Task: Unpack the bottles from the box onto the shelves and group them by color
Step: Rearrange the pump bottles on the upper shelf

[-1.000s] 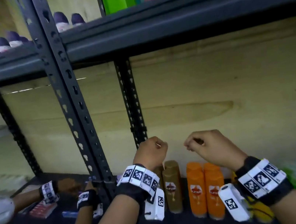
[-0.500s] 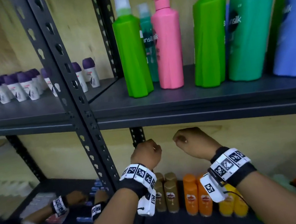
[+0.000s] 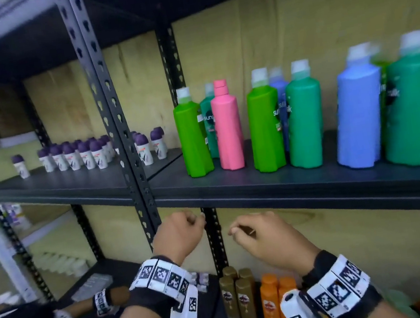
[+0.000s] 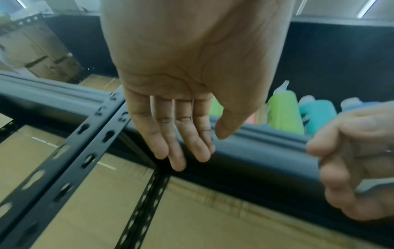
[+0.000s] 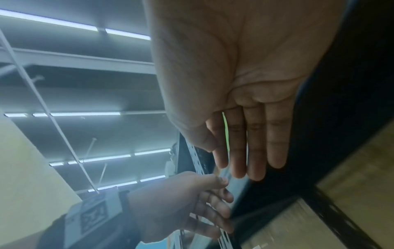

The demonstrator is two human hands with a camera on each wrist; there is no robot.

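Both hands are raised side by side just under the front edge of the middle shelf (image 3: 304, 188), and neither holds anything. My left hand (image 3: 186, 225) hangs with relaxed fingers (image 4: 183, 151) by the black upright post. My right hand (image 3: 245, 231) shows nearly straight fingers (image 5: 245, 160) in the right wrist view. On the middle shelf stand large bottles in mixed order: a green bottle (image 3: 193, 139), a pink bottle (image 3: 227, 128), another green bottle (image 3: 264, 128), a teal bottle (image 3: 304, 121), a blue bottle (image 3: 356, 119) and a big teal bottle (image 3: 415, 109). No box is in view.
Gold bottles (image 3: 236, 297) and orange bottles (image 3: 270, 303) stand on the lower shelf below my hands. Several small purple-capped bottles (image 3: 87, 156) fill the left bay. Another person's hand (image 3: 110, 298) works at the lower left shelf. A perforated post (image 3: 114, 119) divides the bays.
Both hands rose from above the gold and orange bottles to just under the middle shelf's edge. My view tilted up, showing the large bottles. The hands stayed empty.
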